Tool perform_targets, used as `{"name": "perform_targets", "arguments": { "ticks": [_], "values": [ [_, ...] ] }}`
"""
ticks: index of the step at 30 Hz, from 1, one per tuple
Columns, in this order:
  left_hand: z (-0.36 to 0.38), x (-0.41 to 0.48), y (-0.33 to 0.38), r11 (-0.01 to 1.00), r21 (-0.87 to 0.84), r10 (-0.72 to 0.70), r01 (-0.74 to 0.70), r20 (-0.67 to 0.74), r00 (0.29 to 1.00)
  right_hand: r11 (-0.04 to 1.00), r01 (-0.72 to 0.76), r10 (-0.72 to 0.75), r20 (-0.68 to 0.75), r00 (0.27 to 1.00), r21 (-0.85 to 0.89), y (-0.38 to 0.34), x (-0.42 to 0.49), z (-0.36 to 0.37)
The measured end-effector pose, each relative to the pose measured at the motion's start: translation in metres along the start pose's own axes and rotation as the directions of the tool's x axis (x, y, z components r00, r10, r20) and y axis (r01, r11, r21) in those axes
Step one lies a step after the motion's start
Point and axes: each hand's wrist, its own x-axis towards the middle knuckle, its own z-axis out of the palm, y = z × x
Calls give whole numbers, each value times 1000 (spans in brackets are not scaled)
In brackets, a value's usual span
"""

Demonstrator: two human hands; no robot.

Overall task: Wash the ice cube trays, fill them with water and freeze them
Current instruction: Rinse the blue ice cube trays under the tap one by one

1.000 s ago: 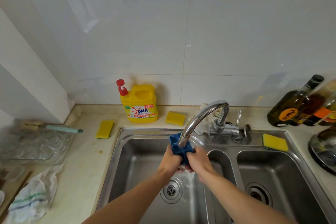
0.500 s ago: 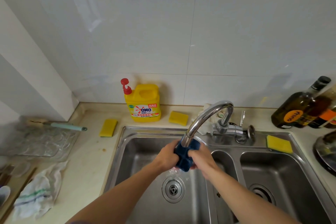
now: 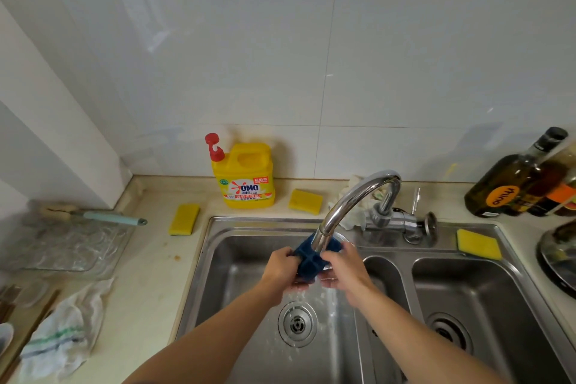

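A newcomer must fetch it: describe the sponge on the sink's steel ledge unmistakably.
Find the double steel sink. On its back ledge, right of the tap, lies a yellow sponge. The two other sponges lie on the beige counter; only this one rests on steel.

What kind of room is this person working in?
Most likely a home kitchen: a steel double sink with a curved tap, a yellow detergent jug behind it, and dark bottles that look like cooking oil.
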Motion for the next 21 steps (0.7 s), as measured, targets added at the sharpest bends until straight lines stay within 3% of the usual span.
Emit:
{"name": "perform_targets", "arguments": {
  "ticks": [4, 8, 11, 17, 21],
  "values": [
    [-17, 6, 4, 956, 249, 145, -155, 59, 988, 999, -51, 51, 9, 999, -20, -4, 5, -17],
    [-17, 6, 7, 914, 344, 168, -214, 159, 973, 984, -39, 48, 46, 998, -172, -4, 4, -17],
    [-11, 9, 4, 934, 305, 177, -188, 64, 982, 979, -7, 11, 18, 1000, -203, -6, 4, -12],
    [-3, 13, -3, 995, 69, -65, 67, -26, 998, 934, 70, -82, -22, 996, -351, -9, 2, -3],
    [-6, 14, 3, 993, 106, -33, 41, -78, 996, 919, 69, -65, 25, 998, -388, -7, 0, 0]
  ]
}}
